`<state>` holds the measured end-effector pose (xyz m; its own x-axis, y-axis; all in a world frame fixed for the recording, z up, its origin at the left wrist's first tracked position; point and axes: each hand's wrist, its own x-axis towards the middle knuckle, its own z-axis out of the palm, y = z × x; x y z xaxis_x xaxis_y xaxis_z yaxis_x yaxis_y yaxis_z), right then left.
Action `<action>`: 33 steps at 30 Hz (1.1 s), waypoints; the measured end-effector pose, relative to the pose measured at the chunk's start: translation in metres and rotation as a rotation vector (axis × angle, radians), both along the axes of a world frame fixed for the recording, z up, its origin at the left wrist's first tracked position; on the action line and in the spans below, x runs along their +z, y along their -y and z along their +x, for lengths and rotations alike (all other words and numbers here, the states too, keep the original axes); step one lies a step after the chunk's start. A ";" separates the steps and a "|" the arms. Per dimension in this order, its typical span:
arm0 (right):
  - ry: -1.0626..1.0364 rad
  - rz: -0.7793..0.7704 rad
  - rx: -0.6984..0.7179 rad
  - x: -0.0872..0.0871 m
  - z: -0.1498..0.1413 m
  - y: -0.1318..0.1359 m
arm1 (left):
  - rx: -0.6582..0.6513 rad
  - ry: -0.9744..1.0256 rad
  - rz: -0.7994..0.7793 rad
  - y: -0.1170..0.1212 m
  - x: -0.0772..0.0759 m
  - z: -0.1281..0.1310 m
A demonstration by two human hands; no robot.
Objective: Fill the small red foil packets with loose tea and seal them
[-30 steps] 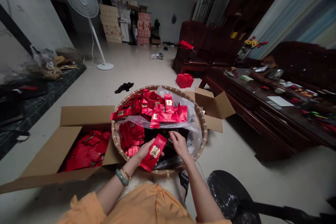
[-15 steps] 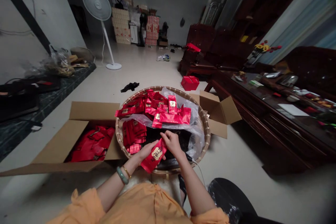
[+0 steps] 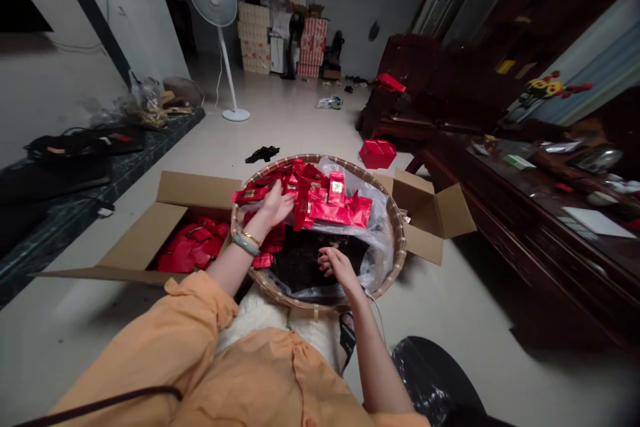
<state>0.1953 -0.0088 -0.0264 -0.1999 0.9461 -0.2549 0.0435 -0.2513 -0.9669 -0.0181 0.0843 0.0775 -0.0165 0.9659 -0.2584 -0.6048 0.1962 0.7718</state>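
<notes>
My left hand [image 3: 277, 205] is over the left part of a round woven basket [image 3: 400, 240], fingers stretched out and apart beside a pile of red foil packets [image 3: 340, 211]. A red packet [image 3: 303, 203] stands tilted just right of its fingertips. My right hand [image 3: 337, 263] hovers above dark loose contents [image 3: 305, 263] in the basket, its fingers half curled with gaps between them and no packet in them. Clear plastic sheeting [image 3: 383, 260] lines the basket. More red packets [image 3: 273, 240] are stacked under my left wrist, partly hidden.
On the left stands an open carton [image 3: 140, 233] with flat red pouches [image 3: 193, 247] inside. Another open carton [image 3: 420, 237] sits right of the basket. A red box [image 3: 377, 153] and a black item [image 3: 263, 154] lie on the floor beyond. A dark stool [image 3: 435, 380] is at lower right.
The red packet has left my hands and a packet now stands against the pile. My left hand has moved forward to the pile; my right hand has separated from it. The view has shifted.
</notes>
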 end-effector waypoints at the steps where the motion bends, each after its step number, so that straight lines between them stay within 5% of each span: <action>1: 0.000 0.001 -0.019 -0.003 0.000 0.004 | 0.077 -0.062 -0.027 0.001 -0.003 -0.009; 3: 0.006 -0.006 -0.055 -0.010 -0.001 0.011 | 0.165 -0.214 0.056 0.014 -0.014 -0.030; 6: 0.018 -0.006 -0.112 -0.019 -0.007 0.019 | 0.095 -0.527 0.019 0.045 -0.039 -0.061; 9: -0.003 0.014 -0.170 -0.020 -0.025 0.016 | 0.035 -0.571 -0.053 0.070 -0.062 -0.074; 13: -0.087 -0.013 -0.216 -0.009 -0.062 -0.001 | -0.091 -0.518 -0.066 0.079 -0.078 -0.059; 19: -0.161 -0.038 -0.196 0.011 -0.101 -0.019 | -0.192 -0.434 -0.026 0.064 -0.076 -0.034; 26: -0.475 -0.086 -0.221 0.035 -0.110 -0.036 | -0.060 -0.291 -0.073 0.042 -0.073 -0.036; 33: -0.471 -0.087 -0.242 0.025 -0.104 -0.022 | -0.051 -0.274 -0.180 0.026 -0.068 -0.028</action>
<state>0.0918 0.0130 -0.0016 -0.0904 0.9588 -0.2694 -0.4593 -0.2802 -0.8430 -0.0460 0.0583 0.0090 -0.0617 0.9067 -0.4173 -0.3658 0.3685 0.8546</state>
